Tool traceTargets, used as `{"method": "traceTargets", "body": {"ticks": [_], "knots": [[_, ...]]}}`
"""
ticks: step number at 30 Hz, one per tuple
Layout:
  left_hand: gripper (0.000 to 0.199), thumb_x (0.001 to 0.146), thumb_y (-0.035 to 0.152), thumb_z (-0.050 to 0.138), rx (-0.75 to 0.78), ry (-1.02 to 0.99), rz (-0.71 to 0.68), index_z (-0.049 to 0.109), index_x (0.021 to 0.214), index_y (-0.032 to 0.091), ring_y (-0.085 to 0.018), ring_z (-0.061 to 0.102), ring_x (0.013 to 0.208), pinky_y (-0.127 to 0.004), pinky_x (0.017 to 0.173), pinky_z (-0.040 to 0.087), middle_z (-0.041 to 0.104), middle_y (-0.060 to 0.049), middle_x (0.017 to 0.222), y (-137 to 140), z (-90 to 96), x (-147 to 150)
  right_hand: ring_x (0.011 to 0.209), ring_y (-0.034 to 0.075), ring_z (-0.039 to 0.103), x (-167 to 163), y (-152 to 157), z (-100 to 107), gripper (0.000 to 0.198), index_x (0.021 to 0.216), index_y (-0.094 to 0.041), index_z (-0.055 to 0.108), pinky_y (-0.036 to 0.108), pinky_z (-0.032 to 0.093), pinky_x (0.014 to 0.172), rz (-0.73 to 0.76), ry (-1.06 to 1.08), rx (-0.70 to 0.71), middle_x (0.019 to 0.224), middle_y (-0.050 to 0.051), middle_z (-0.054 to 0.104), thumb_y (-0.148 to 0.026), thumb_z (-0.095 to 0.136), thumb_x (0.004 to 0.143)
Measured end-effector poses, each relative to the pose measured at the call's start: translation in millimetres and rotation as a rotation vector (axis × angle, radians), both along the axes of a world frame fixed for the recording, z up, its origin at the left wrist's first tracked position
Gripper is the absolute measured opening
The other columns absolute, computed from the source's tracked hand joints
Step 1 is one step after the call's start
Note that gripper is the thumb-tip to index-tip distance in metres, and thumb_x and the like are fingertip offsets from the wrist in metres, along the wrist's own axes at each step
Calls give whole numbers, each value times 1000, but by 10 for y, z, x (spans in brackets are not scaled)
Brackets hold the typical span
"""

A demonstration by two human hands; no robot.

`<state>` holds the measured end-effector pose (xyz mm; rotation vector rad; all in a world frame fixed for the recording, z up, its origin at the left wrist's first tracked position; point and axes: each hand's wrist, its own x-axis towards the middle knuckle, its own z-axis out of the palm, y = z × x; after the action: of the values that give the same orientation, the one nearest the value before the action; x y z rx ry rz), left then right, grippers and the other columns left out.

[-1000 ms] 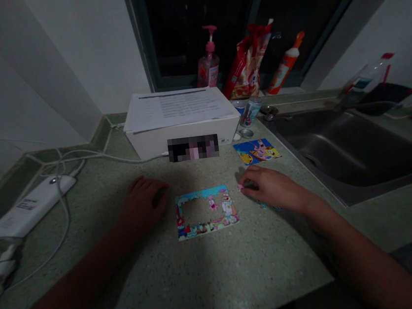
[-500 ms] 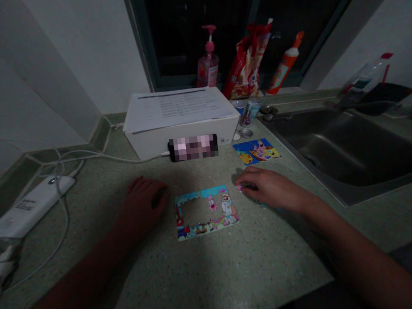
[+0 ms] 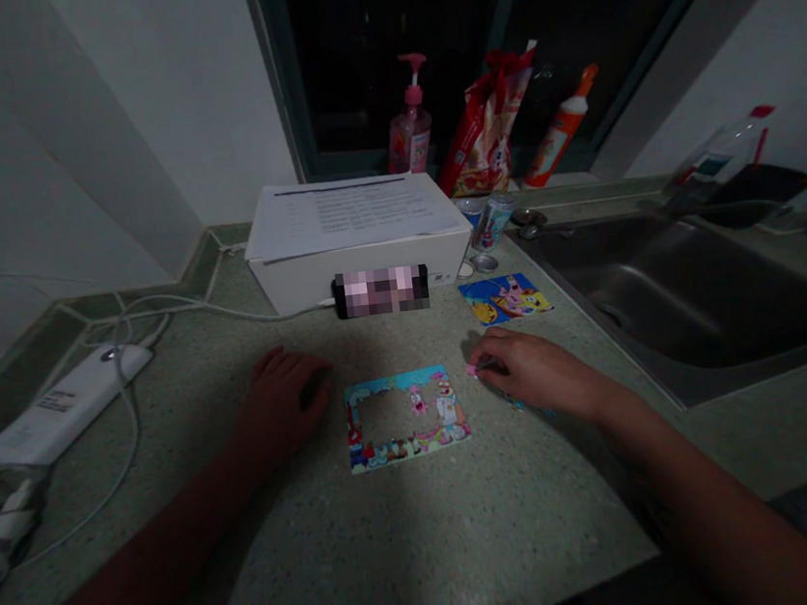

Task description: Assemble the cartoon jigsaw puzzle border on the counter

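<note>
A cartoon jigsaw puzzle (image 3: 451, 412) lies flat on the counter between my hands, its border joined around a gap where the counter shows. A pink figure (image 3: 418, 399) stands within the gap's right side. My right hand (image 3: 520, 367), just right of the puzzle, pinches a small pink puzzle piece (image 3: 472, 370) between thumb and fingertips, close to the counter. Under that hand, bluish puzzle pieces (image 3: 521, 406) are partly hidden. My left hand (image 3: 287, 393) rests on the counter left of the puzzle, fingers loosely curved, thumb apart, nothing in it.
A phone (image 3: 382, 291) leans on a white box (image 3: 291, 281) topped with printed paper. A cartoon picture card (image 3: 505, 298) lies beyond my right hand, beside a can (image 3: 494, 222). The sink (image 3: 709, 297) is at right; a power strip (image 3: 69, 401) and cables are at left.
The view has shifted very slightly. My right hand keeps the pink piece in nearly the same place, and my left hand stays still.
</note>
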<state>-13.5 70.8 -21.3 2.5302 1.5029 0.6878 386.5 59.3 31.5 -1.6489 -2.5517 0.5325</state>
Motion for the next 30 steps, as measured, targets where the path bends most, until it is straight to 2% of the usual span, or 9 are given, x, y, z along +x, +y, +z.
{"method": "traceTargets", "body": {"ticks": [8, 13, 20, 27, 30], "knots": [[21, 103, 29, 54, 4, 0, 10, 73, 113, 29, -30, 75, 110, -63, 129, 40, 82, -6, 112, -2, -10, -2, 103, 27, 76, -8, -1, 24, 18, 109, -23, 80, 40, 58, 94, -1, 18, 6, 113, 9, 77, -16, 66, 98], [21, 102, 31, 54, -7, 6, 13, 73, 112, 29, -31, 76, 110, -63, 128, 42, 82, -7, 112, 1, -4, 1, 100, 27, 76, 32, 6, 45, 14, 106, -23, 79, 40, 57, 89, -24, 41, 22, 107, 8, 79, -25, 65, 102], [21, 100, 30, 56, -38, -10, 27, 74, 110, 28, -32, 76, 110, -66, 129, 41, 84, -7, 112, 1, 37, 16, 88, 25, 74, 202, 77, 103, 21, 104, -21, 79, 37, 54, 82, -76, 32, 53, 104, 9, 81, -19, 60, 97], [21, 101, 29, 55, -19, -7, 8, 74, 111, 28, -32, 76, 109, -67, 128, 42, 83, -8, 111, -2, 42, 14, 87, 24, 74, 422, 159, 110, 20, 98, -23, 80, 35, 53, 78, -118, -26, 59, 101, 8, 82, -29, 61, 100], [21, 102, 29, 55, -15, 2, 5, 73, 112, 26, -31, 76, 110, -66, 127, 42, 83, -8, 112, 4, 29, 7, 85, 24, 75, 502, 175, 121, 20, 98, -23, 81, 34, 53, 78, -129, -42, 51, 100, 8, 83, -27, 62, 100]]}}
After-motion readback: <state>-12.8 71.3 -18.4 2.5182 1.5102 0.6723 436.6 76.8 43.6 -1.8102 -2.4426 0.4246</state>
